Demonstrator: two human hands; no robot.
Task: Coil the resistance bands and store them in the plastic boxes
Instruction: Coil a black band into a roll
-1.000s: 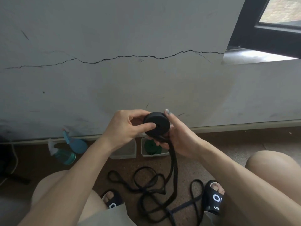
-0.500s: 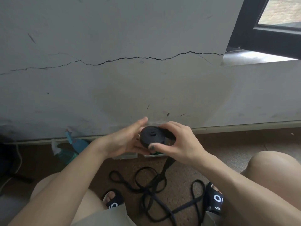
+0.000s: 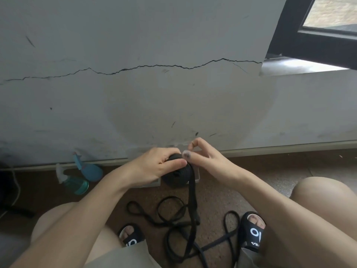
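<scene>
A person's left hand [image 3: 154,167] gripped a half-wound black coil [image 3: 176,176] above the plastic boxes [image 3: 197,176] at the floor's wall edge; the right hand [image 3: 204,157] pinched its strap with curled fingers. Much resistance band [image 3: 173,215] lay loose on the floor, unwound and unstored.

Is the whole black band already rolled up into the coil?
No, a long strand hangs from the coil in the left hand down to loose loops on the floor.
</scene>
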